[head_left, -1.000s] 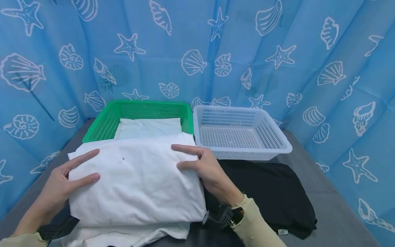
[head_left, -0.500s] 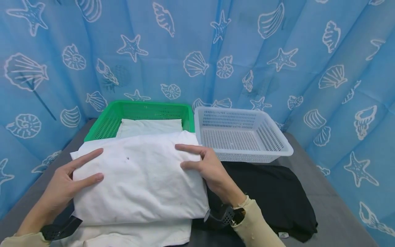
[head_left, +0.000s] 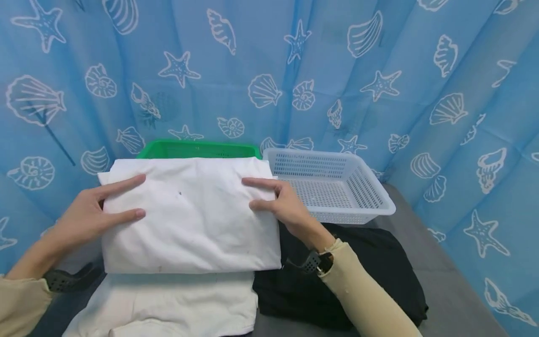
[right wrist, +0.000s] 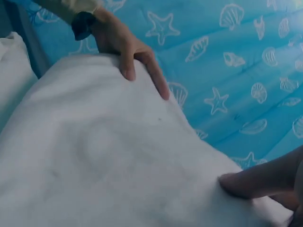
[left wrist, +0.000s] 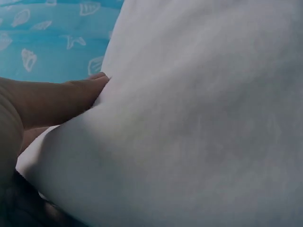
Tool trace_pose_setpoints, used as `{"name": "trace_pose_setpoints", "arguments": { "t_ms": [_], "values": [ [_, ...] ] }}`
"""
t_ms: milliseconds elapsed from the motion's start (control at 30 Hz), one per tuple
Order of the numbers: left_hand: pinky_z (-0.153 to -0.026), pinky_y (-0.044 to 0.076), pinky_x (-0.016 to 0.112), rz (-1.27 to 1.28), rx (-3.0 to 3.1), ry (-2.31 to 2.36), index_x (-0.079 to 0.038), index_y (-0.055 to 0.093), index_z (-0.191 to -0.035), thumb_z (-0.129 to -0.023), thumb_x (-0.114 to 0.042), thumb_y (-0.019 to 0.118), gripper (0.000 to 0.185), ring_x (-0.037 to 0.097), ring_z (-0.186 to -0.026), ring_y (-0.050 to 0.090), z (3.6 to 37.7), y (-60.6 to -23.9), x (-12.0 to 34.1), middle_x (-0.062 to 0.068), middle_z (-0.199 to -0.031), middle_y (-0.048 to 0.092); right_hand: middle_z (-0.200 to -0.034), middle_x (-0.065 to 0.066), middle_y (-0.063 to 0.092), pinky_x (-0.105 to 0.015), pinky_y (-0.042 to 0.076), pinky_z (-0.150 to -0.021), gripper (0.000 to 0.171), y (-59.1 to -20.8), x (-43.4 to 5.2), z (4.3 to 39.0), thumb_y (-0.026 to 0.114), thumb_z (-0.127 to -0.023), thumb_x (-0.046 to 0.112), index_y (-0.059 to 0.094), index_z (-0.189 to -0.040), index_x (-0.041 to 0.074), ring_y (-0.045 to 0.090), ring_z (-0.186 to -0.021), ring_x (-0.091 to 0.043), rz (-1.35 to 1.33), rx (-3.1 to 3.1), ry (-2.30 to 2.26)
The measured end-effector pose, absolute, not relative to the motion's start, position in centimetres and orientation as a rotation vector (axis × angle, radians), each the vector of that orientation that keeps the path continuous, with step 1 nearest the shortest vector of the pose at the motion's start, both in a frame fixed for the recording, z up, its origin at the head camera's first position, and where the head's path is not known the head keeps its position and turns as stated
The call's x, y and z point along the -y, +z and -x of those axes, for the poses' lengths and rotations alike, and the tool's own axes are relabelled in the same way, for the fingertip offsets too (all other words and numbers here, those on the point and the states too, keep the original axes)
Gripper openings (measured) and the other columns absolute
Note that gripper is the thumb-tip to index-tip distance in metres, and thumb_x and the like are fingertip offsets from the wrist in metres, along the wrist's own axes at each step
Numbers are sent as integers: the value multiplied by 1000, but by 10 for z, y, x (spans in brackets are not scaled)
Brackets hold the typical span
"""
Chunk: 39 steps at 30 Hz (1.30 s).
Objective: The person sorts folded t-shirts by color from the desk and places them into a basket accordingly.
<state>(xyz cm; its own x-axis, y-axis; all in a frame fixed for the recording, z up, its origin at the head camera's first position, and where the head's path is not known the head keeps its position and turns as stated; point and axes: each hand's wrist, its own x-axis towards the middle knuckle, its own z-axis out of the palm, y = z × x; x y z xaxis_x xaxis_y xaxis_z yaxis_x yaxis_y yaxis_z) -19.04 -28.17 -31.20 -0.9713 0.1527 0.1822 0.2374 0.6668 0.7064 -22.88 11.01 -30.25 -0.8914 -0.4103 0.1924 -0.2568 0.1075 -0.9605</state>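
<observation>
Both hands hold up a folded white garment (head_left: 193, 215), which has a small dark spot. My left hand (head_left: 90, 210) grips its left edge, thumb and index finger on the near face, the other fingers hidden behind. At the right edge my right hand (head_left: 290, 206) pinches it the same way. Behind the garment stands a green basket (head_left: 202, 150), mostly covered, only its back wall showing. In the right wrist view, the left hand (right wrist: 125, 42) clasps the far edge of the cloth. The left wrist view shows the left thumb (left wrist: 61, 99) against the fabric.
A second white garment (head_left: 181, 299) lies on the grey surface (head_left: 446, 281) close to the person. A black garment (head_left: 379, 271) lies to the right, partly under the right forearm. Behind it stands a pale white basket (head_left: 328, 187). A blue shell-patterned curtain (head_left: 261, 56) hangs behind.
Both hands have raised the folded white garment and moved it away from the person. It now hides most of the green basket and the white cloth seen inside earlier.
</observation>
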Motion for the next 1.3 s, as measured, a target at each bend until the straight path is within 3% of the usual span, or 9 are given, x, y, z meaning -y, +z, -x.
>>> {"name": "trace_pose_setpoints", "arguments": {
  "t_ms": [100, 200, 367, 567, 833, 1000, 1300],
  "values": [
    [-65, 49, 30, 346, 2802, -1175, -39, 37, -151, -86, -39, 77, 77, 37, -119, 44, 207, -296, 285, 24, -152, 31, -134, 3, 58, -35, 50, -84, 49, -297, -111, 248, 76, -84, 0, 66, -131, 13, 55, -117, -21, 636, -2149, -1933],
    [-68, 51, 37, 348, 2871, -1131, -39, 35, -152, -85, -44, 76, 79, 40, -122, 43, 226, -279, 289, 22, -156, 26, -137, -1, 54, -39, 55, -75, 50, -289, -109, 268, 75, -84, -2, 65, -131, 13, 61, -107, -29, 592, -2057, -1972],
    [-82, 49, 53, 364, 2942, -1105, -29, 31, -156, -83, -51, 75, 88, 46, -135, 29, 264, -257, 290, 21, -160, 15, -142, -3, 48, -44, 53, -85, 50, -277, -101, 300, 71, -86, -6, 65, -132, 12, 60, -111, -28, 527, -2051, -1974],
    [-90, 43, 61, 304, 2941, -1138, -20, 26, -158, -84, -50, 75, 94, 48, -139, 22, 308, -248, 295, 23, -160, 9, -153, 0, 34, -39, 47, -95, 45, -271, -87, 333, 71, -89, -1, 67, -129, 18, 51, -122, -19, 402, -2201, -1862],
    [-103, 24, 68, 271, 2929, -1196, -16, 25, -158, -89, -39, 74, 88, 42, -145, -2, 341, -256, 303, 21, -161, -1, -151, -5, 37, -40, 49, -92, 49, -284, -71, 369, 66, -89, -7, 65, -133, 16, 53, -120, -21, 363, -2208, -1805],
    [-103, 22, 69, 277, 2898, -1163, -13, 26, -157, -90, -36, 74, 85, 44, -145, -1, 348, -262, 306, 24, -160, 3, -155, -6, 32, -40, 50, -91, 51, -296, -62, 375, 65, -89, -8, 65, -132, 17, 48, -126, -24, 313, -2293, -1761],
    [-102, 25, 68, 373, 2810, -1057, -6, 32, -154, -91, -29, 73, 78, 45, -143, 12, 362, -262, 306, 26, -157, 19, -156, -6, 30, -41, 40, -103, 52, -296, -56, 381, 63, -89, -10, 64, -134, 16, 28, -142, -24, 390, -2410, -1778]
  ]
}}
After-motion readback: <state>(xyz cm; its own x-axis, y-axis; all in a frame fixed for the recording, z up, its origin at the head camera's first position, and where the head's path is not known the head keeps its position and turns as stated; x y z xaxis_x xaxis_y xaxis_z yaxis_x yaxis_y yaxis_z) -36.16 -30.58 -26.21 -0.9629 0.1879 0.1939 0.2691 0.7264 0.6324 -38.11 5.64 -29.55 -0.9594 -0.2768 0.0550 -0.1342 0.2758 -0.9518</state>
